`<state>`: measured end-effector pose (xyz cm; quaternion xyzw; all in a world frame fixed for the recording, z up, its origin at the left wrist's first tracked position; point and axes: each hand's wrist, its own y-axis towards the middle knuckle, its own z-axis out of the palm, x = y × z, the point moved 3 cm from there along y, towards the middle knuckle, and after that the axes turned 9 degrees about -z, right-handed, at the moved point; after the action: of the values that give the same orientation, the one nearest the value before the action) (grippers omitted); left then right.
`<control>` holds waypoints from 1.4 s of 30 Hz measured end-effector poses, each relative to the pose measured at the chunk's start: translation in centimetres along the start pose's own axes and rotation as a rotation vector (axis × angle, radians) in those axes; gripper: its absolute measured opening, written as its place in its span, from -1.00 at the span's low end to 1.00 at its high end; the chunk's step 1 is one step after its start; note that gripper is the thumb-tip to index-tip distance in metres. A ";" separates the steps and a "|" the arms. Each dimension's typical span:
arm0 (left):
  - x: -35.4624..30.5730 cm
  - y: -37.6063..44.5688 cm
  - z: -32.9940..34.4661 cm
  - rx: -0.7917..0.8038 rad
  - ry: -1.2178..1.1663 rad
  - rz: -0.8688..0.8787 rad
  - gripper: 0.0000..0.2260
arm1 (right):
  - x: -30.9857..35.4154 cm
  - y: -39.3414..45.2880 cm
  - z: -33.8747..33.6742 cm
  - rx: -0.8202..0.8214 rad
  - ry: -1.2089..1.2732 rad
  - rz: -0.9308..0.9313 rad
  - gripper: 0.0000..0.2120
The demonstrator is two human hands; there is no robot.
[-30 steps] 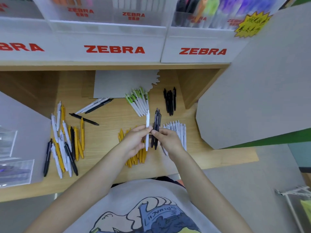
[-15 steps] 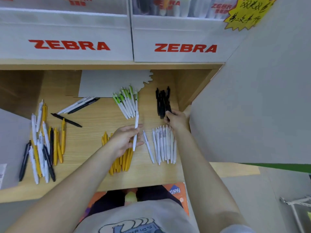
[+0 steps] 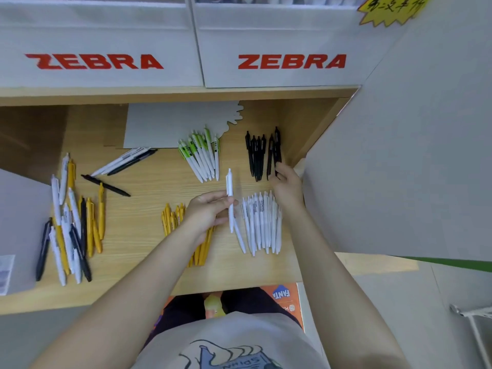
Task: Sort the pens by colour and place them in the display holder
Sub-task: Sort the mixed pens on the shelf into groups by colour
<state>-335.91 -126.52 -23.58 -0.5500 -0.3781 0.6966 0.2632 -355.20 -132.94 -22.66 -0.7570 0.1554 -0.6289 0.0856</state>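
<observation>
My left hand (image 3: 209,213) pinches one white pen (image 3: 229,190) upright above the wooden shelf (image 3: 149,187). My right hand (image 3: 288,186) reaches to the back right, and its fingertips hold the lower ends of two black pens (image 3: 275,147) lying at the right of the black pile (image 3: 255,155). Sorted groups lie on the shelf: white pens (image 3: 262,222), yellow pens (image 3: 171,217) partly under my left wrist, and green-and-white pens (image 3: 203,155). A mixed unsorted heap (image 3: 69,222) lies at the left. The white ZEBRA display holders (image 3: 279,43) stand above the shelf.
A few white and black pens (image 3: 125,161) and a single black pen (image 3: 106,185) lie at mid-left. A grey card (image 3: 170,123) leans at the back. Grey panels close the right side (image 3: 412,155) and the left (image 3: 21,222).
My right hand carried the black pens away from my left hand to the black pile at the back right. My left hand kept the white pen. The view shifted right and closer.
</observation>
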 end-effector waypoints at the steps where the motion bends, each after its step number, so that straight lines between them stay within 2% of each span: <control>1: -0.1 -0.2 0.2 -0.002 -0.008 0.004 -0.71 | 0.2 -0.6 -0.1 0.009 -0.033 -0.015 -0.69; 4: -0.1 -1.0 1.2 0.018 0.063 0.035 -0.78 | 0.2 -3.0 -0.1 0.081 -0.065 -0.022 -0.80; 8: 0.9 -1.5 2.7 0.064 0.245 0.072 -0.82 | -0.8 -5.6 0.6 0.223 -0.070 0.008 -0.83; 12: 2.1 -1.4 3.3 -0.002 0.454 0.166 -0.77 | -2.8 -6.2 -0.7 0.123 -0.115 0.010 -0.89; 15: 3.6 -0.4 2.2 -0.168 0.817 0.248 -0.61 | -5.0 -6.2 -2.3 0.001 -0.184 0.028 -0.96; 17: 4.7 0.4 1.6 -0.196 0.899 0.237 -0.49 | -6.2 -6.1 -3.0 -0.044 -0.224 0.049 -0.95; 22: 5.6 1.4 2.2 -0.210 0.813 0.298 -0.47 | -6.9 -5.6 -2.9 -0.053 -0.195 0.048 -0.82; 24: 5.5 1.4 2.7 -0.198 0.767 0.315 -0.49 | -7.0 -5.9 -3.1 -0.050 -0.270 0.006 -0.76; 28: 5.6 1.5 3.2 -0.212 0.710 0.314 -0.52 | -8.5 -6.9 -3.8 0.004 -0.515 -0.045 -0.83; 36: 6.1 1.6 3.5 -0.166 0.663 0.254 -0.47 | -8.4 -7.2 -4.0 0.089 -0.504 0.018 -0.62; 40: 5.7 0.7 2.8 -0.148 0.619 0.257 -0.50 | -6.9 -8.0 -3.7 0.041 -0.509 -0.062 -0.64; 42: 5.0 -0.6 1.3 -0.201 0.627 0.345 -0.60 | -5.6 -8.5 -2.7 0.047 -0.467 -0.117 -0.66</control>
<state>-338.53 -122.58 -25.80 -0.8154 -0.2472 0.4879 0.1895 -357.70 -122.86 -24.60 -0.8873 0.0727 -0.4442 0.1001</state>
